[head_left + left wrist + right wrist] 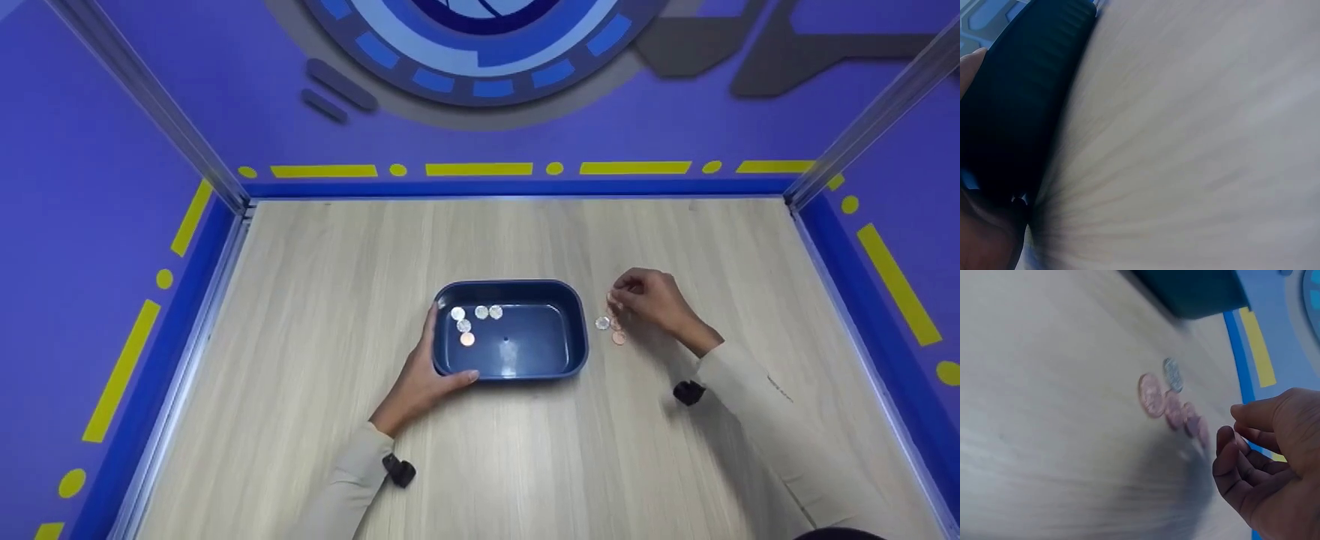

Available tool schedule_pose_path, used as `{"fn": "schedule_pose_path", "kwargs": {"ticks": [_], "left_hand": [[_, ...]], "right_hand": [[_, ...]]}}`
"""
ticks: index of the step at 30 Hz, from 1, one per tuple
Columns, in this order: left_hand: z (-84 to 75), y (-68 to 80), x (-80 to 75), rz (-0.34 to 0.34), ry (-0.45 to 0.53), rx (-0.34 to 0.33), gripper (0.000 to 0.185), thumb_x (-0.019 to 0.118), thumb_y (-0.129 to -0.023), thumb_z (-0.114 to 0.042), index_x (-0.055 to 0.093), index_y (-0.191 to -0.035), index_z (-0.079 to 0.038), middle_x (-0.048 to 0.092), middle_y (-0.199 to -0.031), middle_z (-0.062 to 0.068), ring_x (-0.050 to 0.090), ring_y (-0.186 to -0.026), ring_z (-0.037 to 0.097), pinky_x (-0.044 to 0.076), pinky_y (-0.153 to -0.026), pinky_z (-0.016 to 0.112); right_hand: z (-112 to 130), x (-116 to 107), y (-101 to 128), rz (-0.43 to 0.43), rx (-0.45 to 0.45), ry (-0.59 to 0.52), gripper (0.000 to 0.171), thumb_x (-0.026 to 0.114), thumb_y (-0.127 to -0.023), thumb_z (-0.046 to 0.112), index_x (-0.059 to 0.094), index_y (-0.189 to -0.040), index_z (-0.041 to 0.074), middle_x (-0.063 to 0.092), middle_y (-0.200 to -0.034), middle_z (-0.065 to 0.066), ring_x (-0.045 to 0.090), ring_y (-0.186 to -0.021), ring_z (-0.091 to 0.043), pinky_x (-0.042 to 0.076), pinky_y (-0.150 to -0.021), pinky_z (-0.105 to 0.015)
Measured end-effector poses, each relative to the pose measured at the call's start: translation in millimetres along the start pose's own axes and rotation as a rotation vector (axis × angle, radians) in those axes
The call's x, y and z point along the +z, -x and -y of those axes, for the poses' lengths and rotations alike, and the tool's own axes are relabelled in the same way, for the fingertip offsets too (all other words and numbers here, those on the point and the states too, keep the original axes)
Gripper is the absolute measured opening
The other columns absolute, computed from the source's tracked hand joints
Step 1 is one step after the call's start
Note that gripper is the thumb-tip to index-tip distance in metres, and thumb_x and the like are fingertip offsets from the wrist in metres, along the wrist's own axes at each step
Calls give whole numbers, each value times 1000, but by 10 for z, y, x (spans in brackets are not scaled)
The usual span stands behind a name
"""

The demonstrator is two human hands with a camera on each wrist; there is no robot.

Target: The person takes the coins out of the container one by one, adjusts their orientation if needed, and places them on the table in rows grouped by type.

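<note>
Head view looks down on a pale wood-grain tabletop [315, 300] with a dark blue rounded rectangular plastic tray [574, 330] sitting about in the middle. Five small round coins [474, 321] are already lying in the tray's left end, four silvery and one copper-coloured, bunched close together.

Left hand [424, 375] is wrapped around the tray's near-left corner, thumb along the front rim and fingers up the left side, so it's gripping the tray. Left wrist view is mostly blur, but you can make out the tray's ribbed dark wall [1022, 95] pressed right up against the palm.

Right hand [649, 298] hovers just right of the tray, over a little cluster of loose coins on the table [611, 326], one silvery and a few copper ones. From the right wrist view those coins [1171, 396] lie overlapping in a short row, and the fingers [1230, 450] are curled loosely with the thumb near the fingertips. I can't tell if there's a coin pinched in there, nothing visible between them

Purple walls with yellow dashes [480, 169] box in the table
</note>
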State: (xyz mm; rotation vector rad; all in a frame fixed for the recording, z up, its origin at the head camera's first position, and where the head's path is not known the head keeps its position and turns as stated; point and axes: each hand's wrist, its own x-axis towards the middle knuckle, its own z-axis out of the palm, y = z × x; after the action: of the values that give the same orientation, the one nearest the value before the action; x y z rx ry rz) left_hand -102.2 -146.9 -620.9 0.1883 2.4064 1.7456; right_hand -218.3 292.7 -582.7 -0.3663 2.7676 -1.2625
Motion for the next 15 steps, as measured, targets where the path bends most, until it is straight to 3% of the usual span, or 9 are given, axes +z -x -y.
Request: {"fn": "schedule_pose_path", "kwargs": {"ticks": [5, 15], "left_hand": [[8, -8, -1, -1, -1, 13, 136, 97, -82, -42, 1, -179, -35, 23, -182, 14, 32, -162, 34, 25, -130, 59], [-6, -11, 6, -5, -2, 19, 136, 98, -83, -35, 2, -180, -26, 23, -181, 16, 32, -161, 37, 25, -130, 61]], "right_hand": [[166, 0, -3, 2, -20, -4, 9, 75, -103, 2, 79, -108, -4, 79, -97, -16, 72, -82, -24, 52, -70, -20], [541, 94, 6, 31, -39, -71, 10, 79, -102, 10, 80, -107, 1, 79, -95, -11, 73, -81, -21, 56, -67, -20]]}}
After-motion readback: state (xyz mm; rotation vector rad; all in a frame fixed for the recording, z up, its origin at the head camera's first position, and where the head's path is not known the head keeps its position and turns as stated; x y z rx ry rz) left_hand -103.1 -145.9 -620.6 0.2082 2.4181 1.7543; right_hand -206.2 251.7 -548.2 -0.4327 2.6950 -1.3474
